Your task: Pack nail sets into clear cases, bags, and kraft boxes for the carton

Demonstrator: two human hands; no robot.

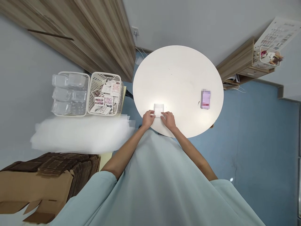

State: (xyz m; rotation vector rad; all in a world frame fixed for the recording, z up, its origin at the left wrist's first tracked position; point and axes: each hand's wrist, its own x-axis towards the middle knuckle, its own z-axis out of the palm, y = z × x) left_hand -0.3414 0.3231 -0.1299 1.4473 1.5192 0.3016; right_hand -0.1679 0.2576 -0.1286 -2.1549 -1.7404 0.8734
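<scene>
A small white square packet (pixel 159 110) lies near the front edge of the round white table (pixel 176 69). It looks flat with a paler band along its top; whether it is a pouch or a thin box I cannot tell. My left hand (pixel 148 119) has its fingers bent and closed on the packet's left edge. On the opposite side, my right hand (pixel 168 120) holds the lower right edge between thumb and fingers. Both wrists rest over the table's near rim.
A purple phone-like item (pixel 205 99), partly blurred, lies on the table's right. To the left stand a basket of carded hair accessories (pixel 103 94) and a basket of clear plastic boxes (pixel 70 91). White translucent sheets (pixel 82 133) and flattened cardboard boxes (pixel 47 179) are nearer me.
</scene>
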